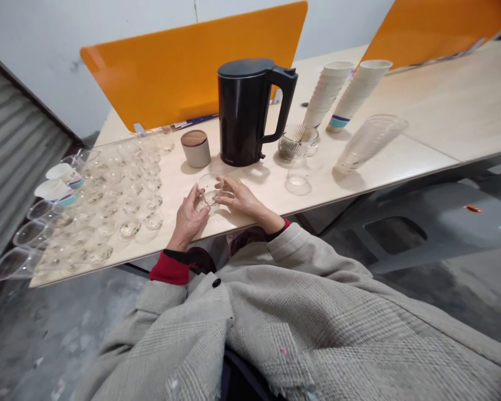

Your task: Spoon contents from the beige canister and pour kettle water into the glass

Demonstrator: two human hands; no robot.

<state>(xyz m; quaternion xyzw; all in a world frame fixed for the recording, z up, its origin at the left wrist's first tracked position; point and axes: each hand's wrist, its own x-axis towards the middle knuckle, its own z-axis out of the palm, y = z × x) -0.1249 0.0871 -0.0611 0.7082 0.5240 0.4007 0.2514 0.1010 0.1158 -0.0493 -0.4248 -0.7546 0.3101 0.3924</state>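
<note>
Near the front edge of the table, a clear plastic cup (211, 196) with small dark bits in its bottom is between my two hands. My left hand (188, 216) curls its fingers and thumb round the cup's left side. From the right, my right hand (241, 199) has its fingertips on the cup wall. Just behind the cup are a grey canister with a wooden lid (197, 154) and a black electric kettle (242, 120). To the right of my hands stand a ribbed glass cup (293, 146) with dark contents and another clear cup (299, 184).
Several clear cups (129, 225), many holding dark bits, crowd the table's left side beside paper cups (55, 191). Two paper cup stacks (326, 97) and a leaning clear cup stack (365, 146) are to the right. An orange divider (158, 72) stands behind; a grey chair (451, 214) is at right.
</note>
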